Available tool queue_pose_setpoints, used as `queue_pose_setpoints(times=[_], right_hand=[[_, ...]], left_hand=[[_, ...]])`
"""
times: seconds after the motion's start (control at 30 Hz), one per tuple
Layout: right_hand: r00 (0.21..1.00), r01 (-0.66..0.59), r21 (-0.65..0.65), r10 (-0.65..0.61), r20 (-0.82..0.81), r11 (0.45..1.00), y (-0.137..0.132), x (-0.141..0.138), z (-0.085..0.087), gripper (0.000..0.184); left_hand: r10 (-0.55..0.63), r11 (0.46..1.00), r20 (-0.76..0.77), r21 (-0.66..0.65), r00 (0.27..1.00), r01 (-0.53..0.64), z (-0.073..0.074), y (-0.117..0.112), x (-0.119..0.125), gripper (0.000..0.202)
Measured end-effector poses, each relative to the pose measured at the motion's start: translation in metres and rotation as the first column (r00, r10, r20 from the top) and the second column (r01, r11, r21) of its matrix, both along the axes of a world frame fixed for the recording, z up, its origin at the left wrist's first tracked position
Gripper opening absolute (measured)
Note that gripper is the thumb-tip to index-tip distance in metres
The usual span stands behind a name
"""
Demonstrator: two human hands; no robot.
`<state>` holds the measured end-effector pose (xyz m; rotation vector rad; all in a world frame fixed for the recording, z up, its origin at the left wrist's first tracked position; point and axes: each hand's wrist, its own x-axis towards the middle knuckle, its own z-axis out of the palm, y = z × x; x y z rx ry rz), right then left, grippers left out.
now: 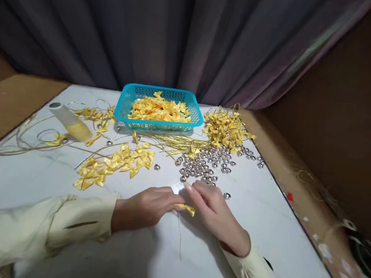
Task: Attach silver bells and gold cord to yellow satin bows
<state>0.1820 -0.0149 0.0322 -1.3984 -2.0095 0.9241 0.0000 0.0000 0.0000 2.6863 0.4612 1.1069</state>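
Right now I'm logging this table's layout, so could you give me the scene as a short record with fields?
Left hand: grip closed on a yellow ribbon bow
Right hand: beside that bow; contact unclear
Container: turquoise basket, holding yellow bows
Silver beads: loose on the white table, beyond the right hand
Gold cords: bundled on the basket's near side

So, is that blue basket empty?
Not empty: the blue basket holds a heap of yellow bows, though bare mesh shows along its back wall.
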Motion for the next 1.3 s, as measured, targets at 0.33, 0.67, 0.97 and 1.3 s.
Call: queue_pose_setpoints(times=[0.33,0.67,0.97,1.3], right_hand=[[0.991,-0.028,-0.229,-0.003,-0.133,0.973,0.0027,-0.0003,-0.0026,0.051],[0.876,-0.022,-0.473,-0.211,-0.435,0.881,0.0022,-0.0012,0.0022,0.035],[0.85,-0.046,-0.426,-0.189,-0.491,0.903,0.0007,0.0028,0.0007,0.027],[0.887,0.013,-0.203,-0.105,-0.45,0.979,0.0007,0.0011,0.0025,0.03]], left_hand=[[0.014,1.0,0.015,0.02,1.0,-0.015,0.0071,-0.0006,0.001,0.023],[-0.017,1.0,0.033,0.0,0.999,0.017,0.0027,-0.0009,-0.0007,0.022],[0.034,0.997,-0.008,-0.072,0.999,-0.034,-0.0018,-0.002,-0.0023,0.024],[-0.006,0.989,0.04,-0.146,0.999,0.012,0.0012,-0.0022,-0.0019,0.02]])
